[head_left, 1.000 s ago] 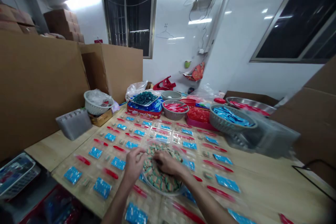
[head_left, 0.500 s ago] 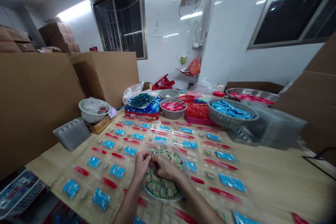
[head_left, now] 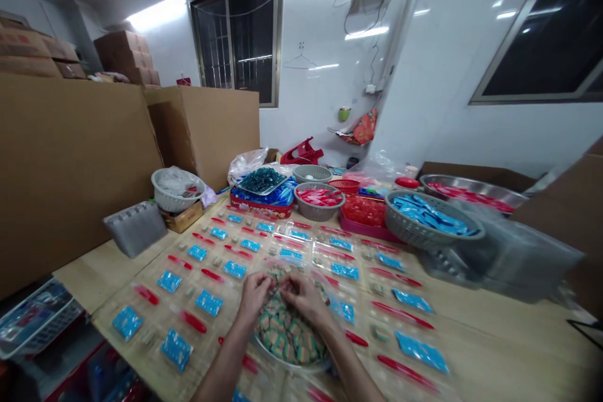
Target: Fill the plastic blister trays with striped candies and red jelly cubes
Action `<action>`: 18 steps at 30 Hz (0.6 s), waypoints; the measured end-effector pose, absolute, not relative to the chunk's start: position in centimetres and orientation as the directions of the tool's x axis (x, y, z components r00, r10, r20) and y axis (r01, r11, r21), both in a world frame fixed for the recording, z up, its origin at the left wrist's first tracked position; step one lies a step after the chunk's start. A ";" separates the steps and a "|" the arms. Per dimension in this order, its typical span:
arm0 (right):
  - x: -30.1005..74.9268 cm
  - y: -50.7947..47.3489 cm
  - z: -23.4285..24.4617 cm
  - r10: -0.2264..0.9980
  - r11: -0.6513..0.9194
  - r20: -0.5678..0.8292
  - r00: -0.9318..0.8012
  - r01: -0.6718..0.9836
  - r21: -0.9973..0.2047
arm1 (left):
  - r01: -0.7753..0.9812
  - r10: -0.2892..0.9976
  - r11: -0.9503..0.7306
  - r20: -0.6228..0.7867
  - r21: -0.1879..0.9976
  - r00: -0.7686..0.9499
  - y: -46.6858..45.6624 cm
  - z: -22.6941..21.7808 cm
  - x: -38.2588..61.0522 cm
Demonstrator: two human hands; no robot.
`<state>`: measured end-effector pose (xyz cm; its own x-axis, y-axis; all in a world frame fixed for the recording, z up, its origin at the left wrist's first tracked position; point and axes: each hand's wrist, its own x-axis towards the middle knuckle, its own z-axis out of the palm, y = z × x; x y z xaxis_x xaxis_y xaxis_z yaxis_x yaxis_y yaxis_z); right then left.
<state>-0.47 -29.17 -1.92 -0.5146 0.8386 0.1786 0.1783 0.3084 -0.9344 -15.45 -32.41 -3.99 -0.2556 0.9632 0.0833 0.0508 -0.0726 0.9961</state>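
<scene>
The left hand point(head_left: 254, 297) and right hand point(head_left: 301, 296) hang over a round clear dish point(head_left: 289, 352), fingers curled and closed toward each other just above its heap of striped green-and-orange pieces point(head_left: 287, 336); whether they have hold of a piece is impossible to tell. Half a second earlier the hands overlapped, and now only the fingertips nearly meet. Print on the blue packets point(head_left: 210, 303) beside the dish is too blurred to read. Those packets and red sticks point(head_left: 194, 322) lie in clear plastic trays point(head_left: 155, 320) around the dish on a wooden table point(head_left: 494, 333). Beyond the dish stand a grey basket of blue packets point(head_left: 414, 226) and a steel basin point(head_left: 471, 191); further off, to its left, are cardboard boxes point(head_left: 80, 169) and a barred window point(head_left: 235, 38)
</scene>
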 end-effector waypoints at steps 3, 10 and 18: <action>-0.3 -28.4 -2.4 0.877 0.194 0.153 -0.455 0.044 -0.980 | -0.025 0.984 0.006 -0.010 1.000 -0.179 -32.6 -3.8 -15.4; -0.4 -27.9 -3.8 0.902 0.184 0.163 -0.400 0.015 -0.983 | -0.142 0.996 0.025 -0.037 0.989 -0.082 -33.1 -2.8 -15.1; -0.3 -28.0 -3.8 0.916 0.061 0.101 -0.389 -0.115 -0.992 | -0.215 0.969 0.020 -0.072 0.976 -0.235 -32.8 -3.3 -15.1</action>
<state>-0.27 -27.98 -3.81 -0.3892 0.9156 0.1011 -0.1146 0.0608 -0.9916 -15.06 -32.77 -3.27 -0.2351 0.9693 -0.0715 -0.2151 0.0199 0.9764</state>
